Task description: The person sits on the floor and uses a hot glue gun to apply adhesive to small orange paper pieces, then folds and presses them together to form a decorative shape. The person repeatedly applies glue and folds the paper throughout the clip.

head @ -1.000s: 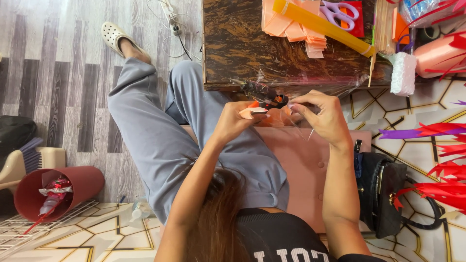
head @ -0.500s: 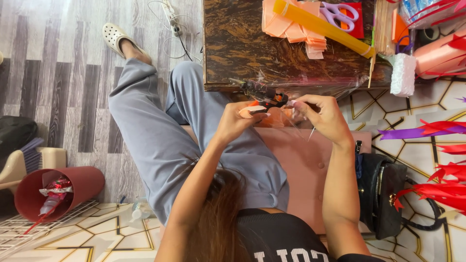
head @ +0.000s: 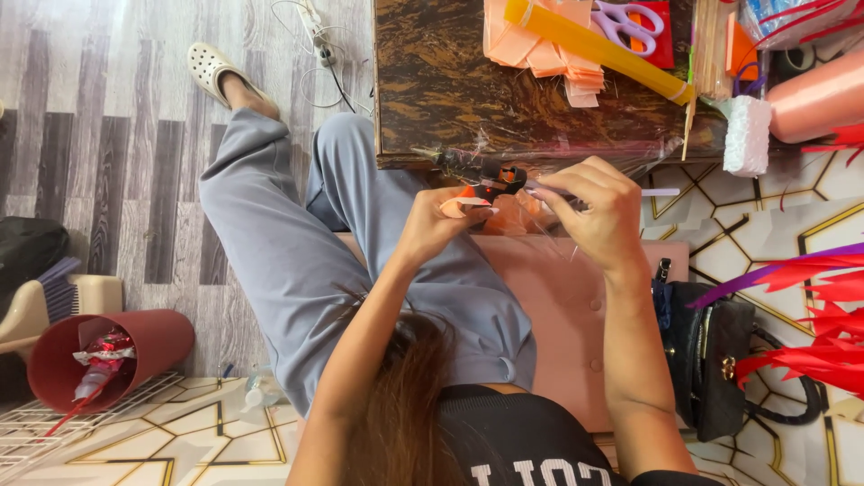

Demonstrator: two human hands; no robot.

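Note:
My left hand (head: 436, 225) is closed on a small folded piece of peach-orange paper (head: 461, 203), held over my lap. My right hand (head: 589, 209) is just to its right, fingers pinched on a thin white stick (head: 661, 192) and some clear film. Between the two hands, at the edge of the dark brown table (head: 441, 90), sits a small black and orange tool (head: 500, 176). More peach paper (head: 508, 219) shows under my hands. Whether the hands touch each other is hidden by the paper.
On the table lie a stack of peach paper strips (head: 540, 49), a yellow tube (head: 598, 45), purple-handled scissors (head: 630, 20) and a white foam block (head: 747, 135). A black handbag (head: 711, 360) and red ribbons (head: 823, 333) are right. A red bin (head: 99, 355) stands at lower left.
Both hands stay close together at the table edge. The right hand's fingers have shifted slightly on the stick and the left hand has turned the paper a little.

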